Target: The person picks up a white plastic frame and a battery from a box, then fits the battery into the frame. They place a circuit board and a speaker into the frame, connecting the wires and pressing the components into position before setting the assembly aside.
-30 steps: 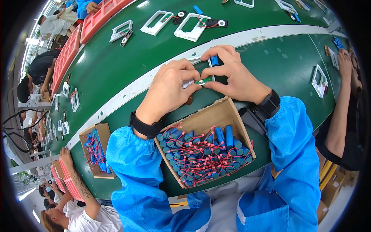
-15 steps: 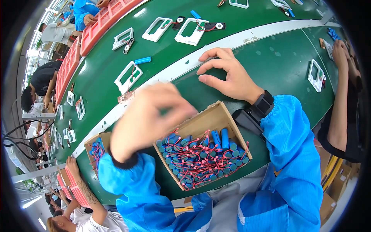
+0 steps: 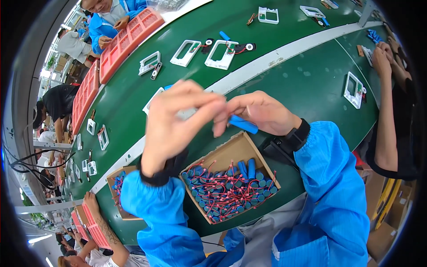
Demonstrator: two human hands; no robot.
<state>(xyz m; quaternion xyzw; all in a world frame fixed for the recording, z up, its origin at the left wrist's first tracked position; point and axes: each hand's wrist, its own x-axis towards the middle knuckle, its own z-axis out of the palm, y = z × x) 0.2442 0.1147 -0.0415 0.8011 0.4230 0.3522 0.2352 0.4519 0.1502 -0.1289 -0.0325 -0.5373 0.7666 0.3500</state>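
Observation:
Over the far rim of a cardboard box (image 3: 229, 149), my two hands meet. A blue cylindrical battery (image 3: 243, 124) lies tilted under the fingers of my right hand (image 3: 269, 113), which is closed on it. My left hand (image 3: 173, 120) is blurred, its thumb and forefinger pinched together at my right fingertips. Whatever that pinch holds is too small and smeared to make out. In the box, several blue batteries (image 3: 251, 169) with red wires and small connectors are packed, mostly on end.
Left of the box stands a second cardboard box (image 3: 129, 216) of wired batteries. White plastic frames (image 3: 220, 54) with circuit boards lie beyond the pale strip (image 3: 275, 55); another frame (image 3: 353, 90) lies right. Red trays (image 3: 129, 40) line the far side. Co-workers' arms (image 3: 384, 111) flank me.
A battery is now in my right hand, which was empty with fingers curved apart. My left hand has risen from over the box to meet it. The whole view has shifted slightly.

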